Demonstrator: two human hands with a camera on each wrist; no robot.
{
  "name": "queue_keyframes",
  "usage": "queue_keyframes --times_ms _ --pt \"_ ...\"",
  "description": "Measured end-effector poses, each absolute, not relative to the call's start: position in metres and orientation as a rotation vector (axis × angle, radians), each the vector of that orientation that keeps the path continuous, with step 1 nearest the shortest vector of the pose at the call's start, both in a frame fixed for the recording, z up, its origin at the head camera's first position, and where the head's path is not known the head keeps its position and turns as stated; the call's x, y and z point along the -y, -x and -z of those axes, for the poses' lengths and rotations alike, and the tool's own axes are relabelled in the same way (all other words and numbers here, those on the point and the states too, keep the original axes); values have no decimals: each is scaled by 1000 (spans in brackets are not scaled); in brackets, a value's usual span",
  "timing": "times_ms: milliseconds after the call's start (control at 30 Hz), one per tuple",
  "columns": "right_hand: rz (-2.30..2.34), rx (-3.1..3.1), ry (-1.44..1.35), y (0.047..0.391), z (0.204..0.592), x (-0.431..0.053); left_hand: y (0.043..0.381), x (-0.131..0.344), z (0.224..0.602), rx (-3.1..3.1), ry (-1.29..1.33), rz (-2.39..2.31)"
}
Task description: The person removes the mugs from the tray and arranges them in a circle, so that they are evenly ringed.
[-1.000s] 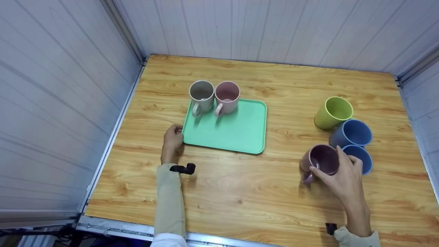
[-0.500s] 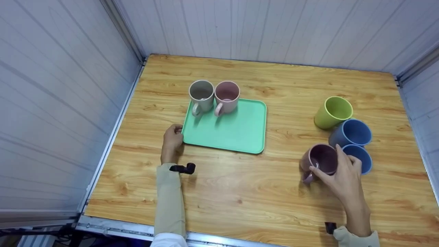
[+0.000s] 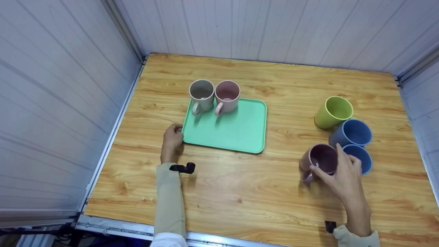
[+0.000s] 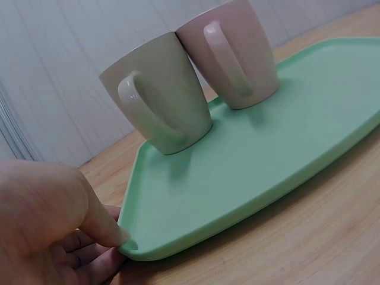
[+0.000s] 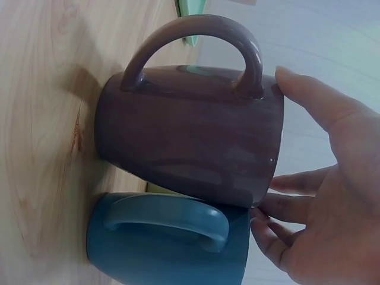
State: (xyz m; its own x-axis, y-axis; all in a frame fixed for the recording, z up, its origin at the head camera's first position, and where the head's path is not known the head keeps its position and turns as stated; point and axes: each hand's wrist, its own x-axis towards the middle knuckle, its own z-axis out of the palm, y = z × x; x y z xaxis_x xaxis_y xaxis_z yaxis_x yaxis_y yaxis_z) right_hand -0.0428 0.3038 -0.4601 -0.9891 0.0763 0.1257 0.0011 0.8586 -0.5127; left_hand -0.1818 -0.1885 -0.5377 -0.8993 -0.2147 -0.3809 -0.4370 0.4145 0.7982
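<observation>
At the near left corner of a green tray (image 3: 240, 132), my left hand (image 3: 172, 139) pinches the rim, thumb on top and fingers below, as the left wrist view shows. A grey mug (image 4: 163, 89) and a pink mug (image 4: 234, 59) stand upright side by side at the tray's far left, handles towards me. On the right, my right hand (image 3: 346, 180) holds a purple mug (image 5: 190, 136) by its rim, thumb near the handle and fingers on the opposite side. Right beside it is a blue mug (image 5: 172, 237), partly hidden behind my fingers in the head view.
A second blue mug (image 3: 355, 133) and a yellow-green mug (image 3: 332, 113) stand upright behind the purple one. All rest on a wood-grain table (image 3: 219, 192). Pale panels (image 3: 219, 31) wall in the back and both sides; a metal edge (image 3: 116, 228) runs along the front.
</observation>
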Motion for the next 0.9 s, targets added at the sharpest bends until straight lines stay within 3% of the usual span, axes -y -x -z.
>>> queue_keyframes --times_ms 900 --pt "-851 2869 160 46 462 -304 182 187 539 -2426 612 -1529"
